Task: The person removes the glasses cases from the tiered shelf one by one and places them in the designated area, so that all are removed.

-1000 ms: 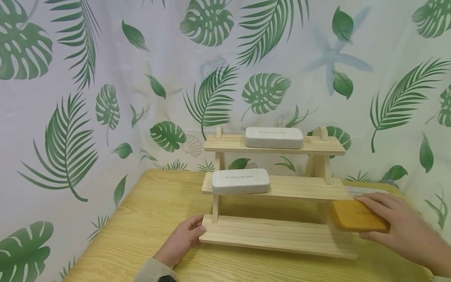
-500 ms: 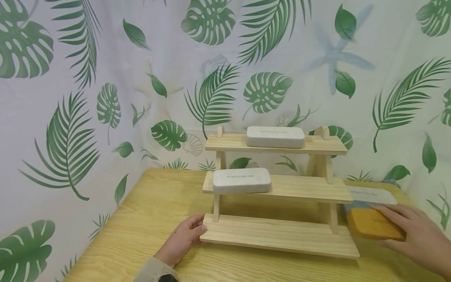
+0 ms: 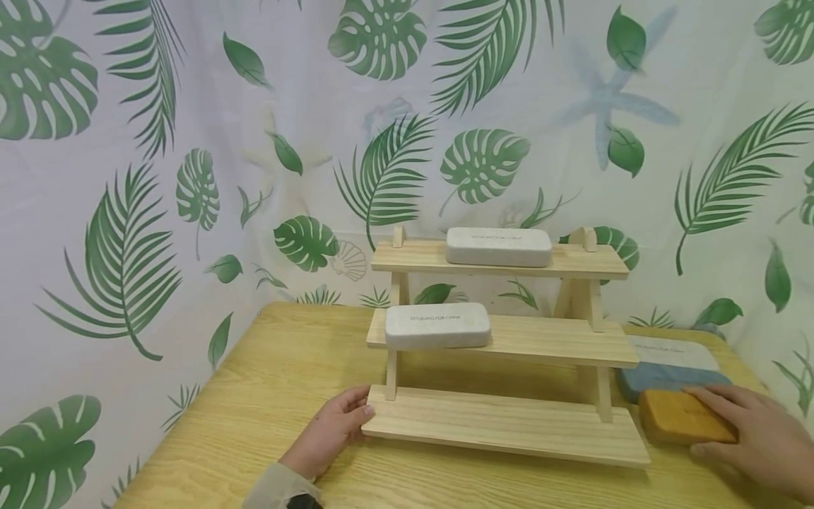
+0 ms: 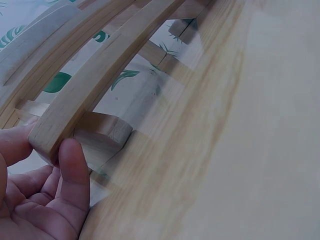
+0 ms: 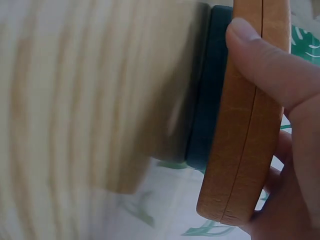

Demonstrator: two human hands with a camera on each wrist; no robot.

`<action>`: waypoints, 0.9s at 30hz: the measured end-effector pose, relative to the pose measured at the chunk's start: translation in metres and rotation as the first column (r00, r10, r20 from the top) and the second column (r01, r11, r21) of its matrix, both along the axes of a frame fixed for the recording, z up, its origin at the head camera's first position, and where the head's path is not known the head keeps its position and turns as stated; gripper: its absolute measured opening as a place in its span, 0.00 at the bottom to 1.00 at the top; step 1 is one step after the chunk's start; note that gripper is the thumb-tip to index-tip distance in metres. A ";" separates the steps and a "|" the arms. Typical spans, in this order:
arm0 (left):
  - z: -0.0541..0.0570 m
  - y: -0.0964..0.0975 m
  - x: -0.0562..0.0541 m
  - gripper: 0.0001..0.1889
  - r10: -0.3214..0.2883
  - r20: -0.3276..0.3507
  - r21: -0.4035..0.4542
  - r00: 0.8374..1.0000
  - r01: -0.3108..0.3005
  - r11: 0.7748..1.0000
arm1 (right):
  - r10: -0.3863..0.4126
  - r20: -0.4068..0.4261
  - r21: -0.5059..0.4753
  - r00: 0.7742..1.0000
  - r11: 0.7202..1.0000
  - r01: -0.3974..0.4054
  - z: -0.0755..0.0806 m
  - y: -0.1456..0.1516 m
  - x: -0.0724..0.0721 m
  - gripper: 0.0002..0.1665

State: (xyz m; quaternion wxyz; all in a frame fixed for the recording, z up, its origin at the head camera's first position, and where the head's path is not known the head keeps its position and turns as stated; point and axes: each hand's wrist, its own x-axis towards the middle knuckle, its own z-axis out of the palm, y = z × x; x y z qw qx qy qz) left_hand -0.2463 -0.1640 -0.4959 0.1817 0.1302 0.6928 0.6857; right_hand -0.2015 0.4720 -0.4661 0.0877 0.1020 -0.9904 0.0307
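Beside shelf edge [image 3: 633, 438], fingers [image 3: 725, 405] gripping orange case [image 3: 677, 418]

From here the orange case [image 3: 680, 420] partly hides the blue case [image 3: 668, 377]; lettering [image 3: 496, 238] on the topmost white case [image 3: 499, 254] blurs illegibly.

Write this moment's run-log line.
left hand: grips bottom shelf | right hand: holds orange glasses case beside blue glasses case | upper white glasses case: top shelf | lower white glasses case: middle shelf

Bare hands [image 3: 329, 434], light beige left sleeve [image 3: 278, 486] with black piece [image 3: 304, 502] over it.
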 end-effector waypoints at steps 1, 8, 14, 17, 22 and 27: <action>0.000 0.000 0.000 0.36 0.000 -0.001 0.001 1.000 0.000 1.000 | -0.001 0.004 0.007 1.000 1.000 0.001 -0.002 0.001 -0.001 0.61; 0.001 0.001 0.001 0.36 0.002 0.002 0.000 1.000 -0.002 1.000 | -0.028 0.053 0.023 0.998 0.999 0.027 -0.005 -0.001 -0.009 0.61; 0.002 0.001 0.002 0.35 0.001 -0.001 -0.004 1.000 -0.001 1.000 | -0.004 0.032 0.024 0.999 1.000 0.003 -0.007 -0.002 -0.014 0.58; 0.002 0.001 0.002 0.36 0.003 0.001 -0.003 1.000 -0.003 1.000 | 0.004 0.037 0.016 0.999 1.000 -0.005 -0.006 -0.003 -0.016 0.57; 0.002 0.001 0.002 0.36 0.009 0.000 -0.006 1.000 -0.009 1.000 | 0.001 0.051 0.002 0.999 1.000 -0.001 -0.005 -0.005 -0.020 0.57; 0.001 0.001 0.001 0.37 0.011 0.002 -0.009 1.000 -0.011 1.000 | -0.004 0.063 0.009 0.998 1.000 0.003 -0.003 -0.005 -0.027 0.57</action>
